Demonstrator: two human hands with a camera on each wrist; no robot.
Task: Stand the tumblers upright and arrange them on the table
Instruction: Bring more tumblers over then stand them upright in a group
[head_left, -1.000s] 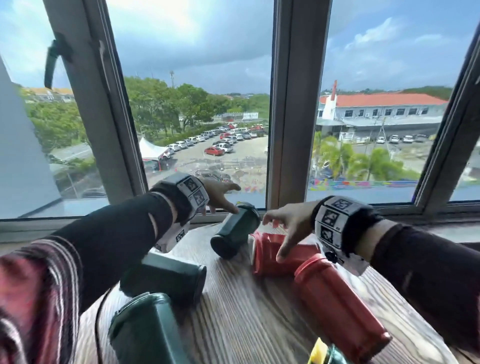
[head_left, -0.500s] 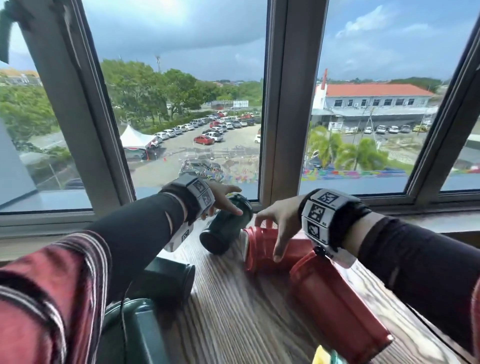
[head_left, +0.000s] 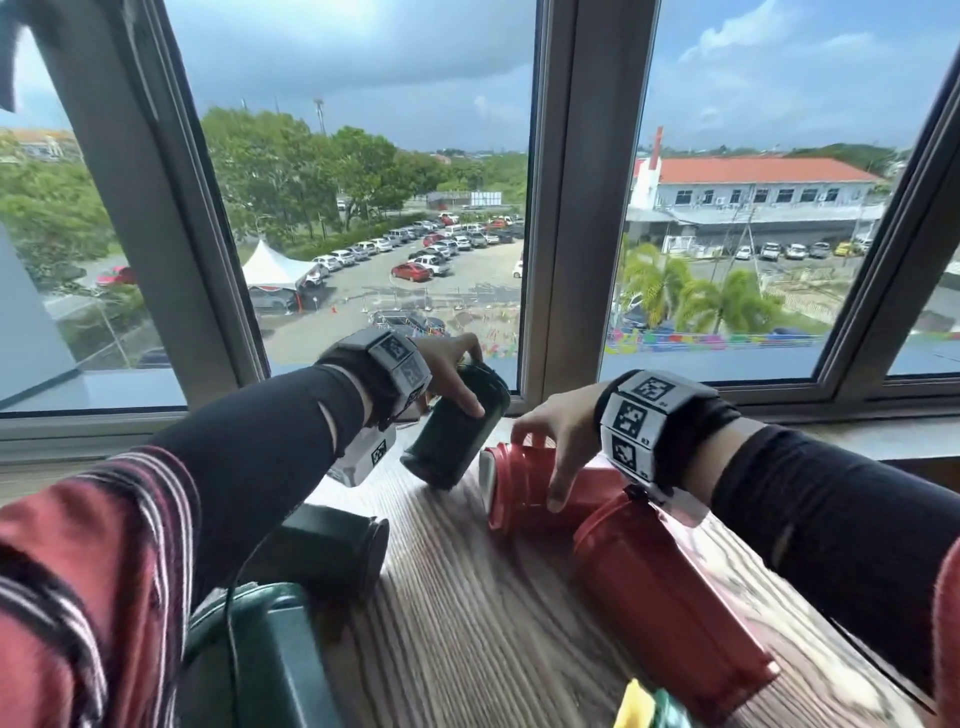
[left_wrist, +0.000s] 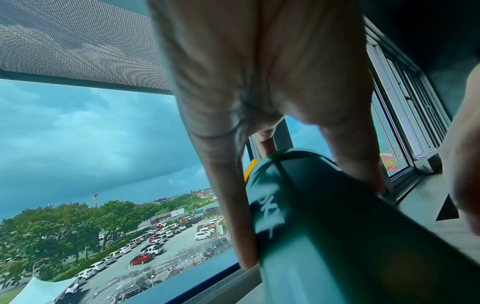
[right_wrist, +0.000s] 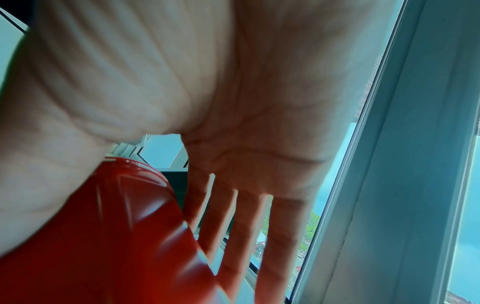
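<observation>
Near the window my left hand (head_left: 470, 379) grips a dark green tumbler (head_left: 447, 436) by its far end, with that end tilted up and the near end low over the wooden table (head_left: 467, 623). In the left wrist view, thumb and fingers (left_wrist: 228, 205) straddle this green tumbler (left_wrist: 337, 236). My right hand (head_left: 537, 465) holds a red tumbler (head_left: 519, 499) that lies on its side, thumb on the near side and fingers over the far side. Close up, the red tumbler (right_wrist: 116, 236) sits under my palm.
A second red tumbler (head_left: 670, 597) lies on its side at the front right. Two more dark green tumblers (head_left: 332, 545) (head_left: 260, 660) lie at the front left. A yellow and green object (head_left: 644, 706) shows at the bottom edge. The window sill (head_left: 857, 436) runs just behind the table.
My left hand has closed on the green tumbler's far end and tipped it upward. My right hand has stayed on the lying red tumbler.
</observation>
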